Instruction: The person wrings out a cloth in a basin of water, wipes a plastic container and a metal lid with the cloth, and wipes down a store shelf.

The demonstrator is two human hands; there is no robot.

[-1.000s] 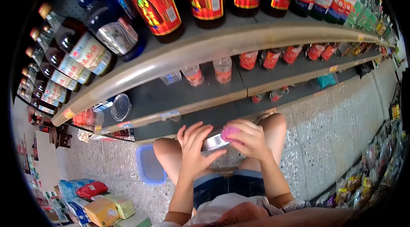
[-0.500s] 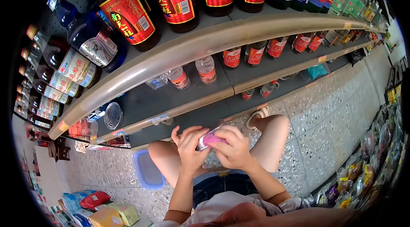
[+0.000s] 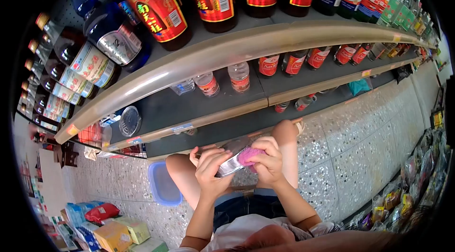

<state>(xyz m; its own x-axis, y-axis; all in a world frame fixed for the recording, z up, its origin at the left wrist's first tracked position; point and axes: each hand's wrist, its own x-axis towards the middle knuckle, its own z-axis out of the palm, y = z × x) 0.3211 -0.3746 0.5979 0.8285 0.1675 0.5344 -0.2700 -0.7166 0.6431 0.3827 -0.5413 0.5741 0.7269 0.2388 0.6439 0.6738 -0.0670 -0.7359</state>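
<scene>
My left hand [image 3: 210, 169] grips a dark bottle-like item with a silvery label [image 3: 230, 165], held tilted above my lap. A pink cloth [image 3: 248, 157] is pinched in my right hand [image 3: 268, 161] and pressed against the item's right part. Fingers of both hands cover some of the item, so its full shape is hard to make out. Beyond my hands is the lowest dark shelf [image 3: 208, 135], and above it the middle shelf [image 3: 189, 103] holds small clear bottles with red labels [image 3: 240, 79].
Large red-labelled bottles [image 3: 156, 13] line the top shelf, with blue and brown bottles at left. A translucent blue-rimmed tub [image 3: 166, 183] sits on the floor by my left leg. Boxes and packages [image 3: 113, 237] lie lower left; bagged goods [image 3: 403, 195] are at right.
The item has turned and shows more of its silvery label. My right hand with the pink cloth has shifted slightly right. My right knee has moved left, and the view has shifted.
</scene>
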